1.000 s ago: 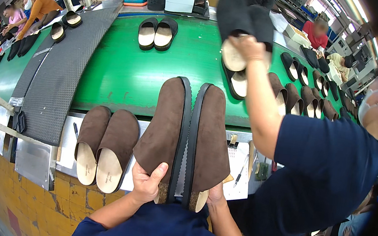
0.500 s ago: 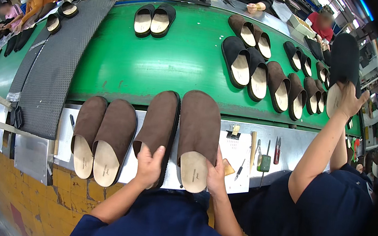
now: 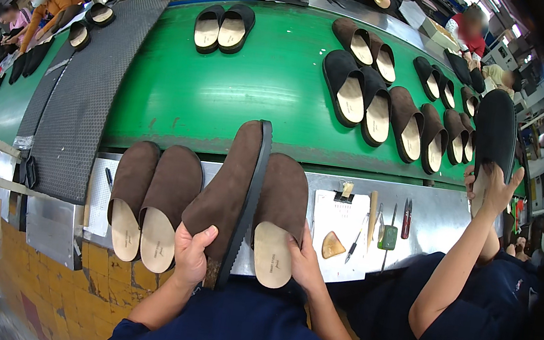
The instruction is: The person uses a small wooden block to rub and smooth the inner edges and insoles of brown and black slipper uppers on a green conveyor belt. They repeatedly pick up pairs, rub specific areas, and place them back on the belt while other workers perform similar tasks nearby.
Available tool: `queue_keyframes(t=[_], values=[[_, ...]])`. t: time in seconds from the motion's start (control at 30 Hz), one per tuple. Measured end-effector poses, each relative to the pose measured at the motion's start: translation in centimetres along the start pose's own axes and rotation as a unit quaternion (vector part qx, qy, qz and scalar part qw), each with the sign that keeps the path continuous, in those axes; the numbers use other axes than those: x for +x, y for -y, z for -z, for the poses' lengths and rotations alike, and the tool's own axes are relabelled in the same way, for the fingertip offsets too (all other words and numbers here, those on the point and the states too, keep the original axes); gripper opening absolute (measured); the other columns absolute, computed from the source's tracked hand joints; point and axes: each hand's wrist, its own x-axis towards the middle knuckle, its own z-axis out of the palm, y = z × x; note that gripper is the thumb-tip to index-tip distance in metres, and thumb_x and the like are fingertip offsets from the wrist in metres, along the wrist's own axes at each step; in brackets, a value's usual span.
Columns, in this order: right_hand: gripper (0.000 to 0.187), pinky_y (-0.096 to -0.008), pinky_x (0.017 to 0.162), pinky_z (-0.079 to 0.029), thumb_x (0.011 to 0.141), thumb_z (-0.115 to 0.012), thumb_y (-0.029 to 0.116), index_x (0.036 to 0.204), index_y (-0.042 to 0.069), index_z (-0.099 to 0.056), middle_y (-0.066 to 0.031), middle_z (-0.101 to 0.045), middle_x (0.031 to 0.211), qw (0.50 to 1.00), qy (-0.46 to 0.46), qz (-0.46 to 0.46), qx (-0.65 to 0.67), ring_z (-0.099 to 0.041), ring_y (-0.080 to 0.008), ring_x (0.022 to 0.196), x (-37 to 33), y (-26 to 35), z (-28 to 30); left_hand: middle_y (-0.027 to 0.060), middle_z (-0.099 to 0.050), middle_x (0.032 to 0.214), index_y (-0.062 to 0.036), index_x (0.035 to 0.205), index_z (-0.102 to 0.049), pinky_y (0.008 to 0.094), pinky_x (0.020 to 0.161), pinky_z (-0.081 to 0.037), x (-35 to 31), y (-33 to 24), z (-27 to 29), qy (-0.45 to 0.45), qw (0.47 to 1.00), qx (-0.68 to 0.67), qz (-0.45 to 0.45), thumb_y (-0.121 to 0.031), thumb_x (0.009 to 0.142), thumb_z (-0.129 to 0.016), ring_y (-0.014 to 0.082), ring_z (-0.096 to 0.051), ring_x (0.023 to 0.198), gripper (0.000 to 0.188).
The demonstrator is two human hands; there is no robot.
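Note:
My left hand (image 3: 194, 254) is closed round the heel end of a brown clog (image 3: 233, 179), which is turned on its side so the dark sole edge faces right. In my right hand (image 3: 304, 259) is a second brown clog (image 3: 284, 195), upper side up, its pale insole showing, my thumb at the insole's edge. The two clogs are close side by side over the metal bench edge. To their left, another pair of brown clogs rests on the bench, a left one (image 3: 134, 173) and a right one (image 3: 173, 185), toes pointing away.
Beyond the bench lies a green conveyor belt (image 3: 246, 106) carrying several brown and black clogs. A clipboard with paper (image 3: 341, 212), a tan piece (image 3: 333, 245), a pen (image 3: 351, 250), a green-handled screwdriver (image 3: 388, 237) and snips (image 3: 406, 219) lie to the right. A co-worker's arm (image 3: 453, 274) holds a black clog (image 3: 498, 133).
My left hand has rolled its clog onto its side, showing more of the sole edge. The right clog has come lower and nearer. The co-worker's black clog has lowered.

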Motion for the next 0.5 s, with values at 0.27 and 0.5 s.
queue_keyframes(t=[0.27,0.5], values=[[0.079,-0.0480,0.093,-0.047,0.099,-0.049,0.043,0.151,-0.007,-0.015,-0.0422,-0.058,0.112,0.983,0.058,-0.059,-0.166,-0.060,-0.0512,0.107,-0.9,4.1,1.6,0.0129,-0.060,0.130,0.0049,0.134,-0.050,0.0332,0.103,-0.043,-0.2,-0.4,-0.3,0.003,0.999,-0.036,0.021,0.000,0.089,-0.054,0.0190,-0.058,0.118,0.045],[0.075,-0.0435,0.080,-0.052,0.095,-0.058,0.044,0.144,-0.008,-0.035,-0.0281,-0.068,0.094,0.950,0.103,-0.115,-0.273,-0.068,-0.0387,0.094,-1.3,6.3,2.5,0.0137,-0.061,0.128,0.0056,0.133,-0.051,0.0335,0.103,-0.043,-0.6,-1.0,-0.5,0.010,0.998,-0.049,0.035,-0.002,0.087,-0.057,0.0197,-0.060,0.116,0.046]])
